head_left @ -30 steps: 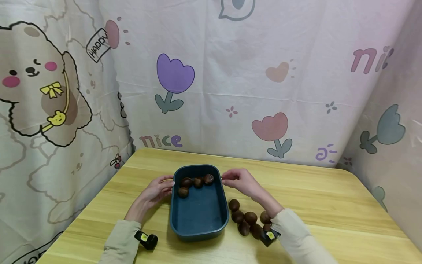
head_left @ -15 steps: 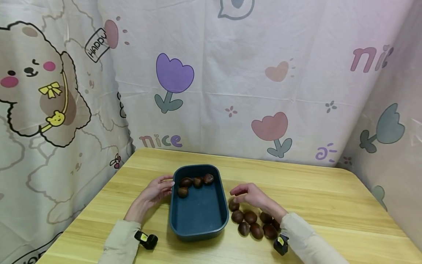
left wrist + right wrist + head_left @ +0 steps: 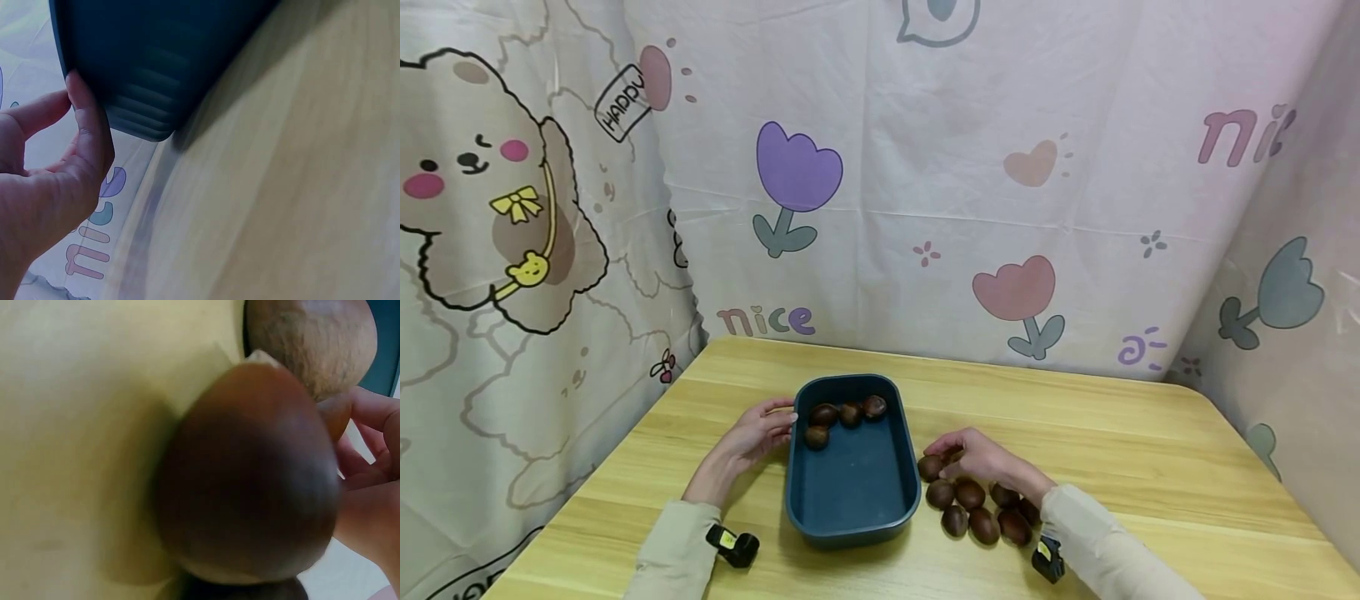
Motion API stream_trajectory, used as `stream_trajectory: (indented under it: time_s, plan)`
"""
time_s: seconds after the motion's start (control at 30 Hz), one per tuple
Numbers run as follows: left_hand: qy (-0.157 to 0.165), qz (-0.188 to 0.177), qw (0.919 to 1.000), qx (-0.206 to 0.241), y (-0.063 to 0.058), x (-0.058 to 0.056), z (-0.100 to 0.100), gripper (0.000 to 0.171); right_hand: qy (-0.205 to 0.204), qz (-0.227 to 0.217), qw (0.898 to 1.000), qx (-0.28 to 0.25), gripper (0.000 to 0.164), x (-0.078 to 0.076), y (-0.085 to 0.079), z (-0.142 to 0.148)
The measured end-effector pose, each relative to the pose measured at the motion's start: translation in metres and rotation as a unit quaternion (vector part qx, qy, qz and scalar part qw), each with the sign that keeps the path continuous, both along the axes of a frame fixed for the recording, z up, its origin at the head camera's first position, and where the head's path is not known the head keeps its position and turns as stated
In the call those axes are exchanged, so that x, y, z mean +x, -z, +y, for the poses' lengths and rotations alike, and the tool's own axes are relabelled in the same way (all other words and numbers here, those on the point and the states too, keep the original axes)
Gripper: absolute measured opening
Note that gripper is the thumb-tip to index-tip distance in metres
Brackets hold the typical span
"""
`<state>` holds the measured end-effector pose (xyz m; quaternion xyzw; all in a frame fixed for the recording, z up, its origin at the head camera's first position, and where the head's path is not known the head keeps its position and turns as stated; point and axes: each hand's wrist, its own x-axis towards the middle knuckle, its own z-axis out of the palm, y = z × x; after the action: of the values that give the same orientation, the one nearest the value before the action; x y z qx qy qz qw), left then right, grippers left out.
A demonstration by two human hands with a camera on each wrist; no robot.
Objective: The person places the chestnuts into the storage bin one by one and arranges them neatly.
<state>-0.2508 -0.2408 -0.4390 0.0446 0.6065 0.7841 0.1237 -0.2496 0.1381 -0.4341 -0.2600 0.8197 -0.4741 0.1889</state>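
A dark blue rectangular box point(image 3: 853, 492) sits on the table with several brown chestnuts point(image 3: 850, 414) at its far end. Against its left side rests my left hand point(image 3: 756, 437), fingertips at the outer wall and rim; the left wrist view shows the fingers point(image 3: 90, 119) touching the box wall point(image 3: 144, 87). To the right of the box my right hand point(image 3: 981, 458) pinches a chestnut point(image 3: 929, 467) between thumb and fingers, right by the box. In the right wrist view, a near chestnut point(image 3: 250, 481) covers much of the picture, partly hiding the held one point(image 3: 336, 415).
Several loose chestnuts point(image 3: 970, 493) lie in a group on the wooden table point(image 3: 1112, 467) under and in front of the right hand. A printed curtain point(image 3: 910, 183) hangs behind the table. Small black cameras point(image 3: 735, 546) sit at both wrists.
My right hand has left the box's far right side, come down toward the loose chestnuts and taken hold of the one nearest the box. The left hand and box have stayed put.
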Motion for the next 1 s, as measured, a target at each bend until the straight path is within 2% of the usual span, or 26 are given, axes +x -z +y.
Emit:
stream_trajectory:
  time_s: [0.2, 0.47, 0.77, 0.87, 1.0]
  plan:
    - [0.006, 0.004, 1.0000, -0.002, 0.000, 0.000, -0.001, 0.028, 0.006, 0.039, 0.999, 0.011, 0.031, 0.001, 0.002, -0.008]
    - [0.005, 0.001, 1.0000, -0.003, -0.002, 0.002, 0.000, 0.031, 0.009, 0.069, 0.997, 0.016, 0.028, 0.002, 0.002, -0.013]
    - [0.006, 0.000, 1.0000, -0.003, -0.003, 0.002, 0.001, 0.030, 0.073, 0.071, 0.993, 0.059, 0.024, -0.004, -0.006, -0.013]
    - [0.006, 0.000, 1.0000, -0.001, -0.002, 0.002, 0.000, 0.030, 0.092, 0.058, 0.993, 0.049, 0.024, -0.009, -0.014, -0.012]
    - [0.006, 0.003, 1.0000, -0.001, -0.002, 0.002, -0.001, 0.030, 0.107, 0.025, 0.994, 0.007, 0.024, -0.017, -0.027, -0.010]
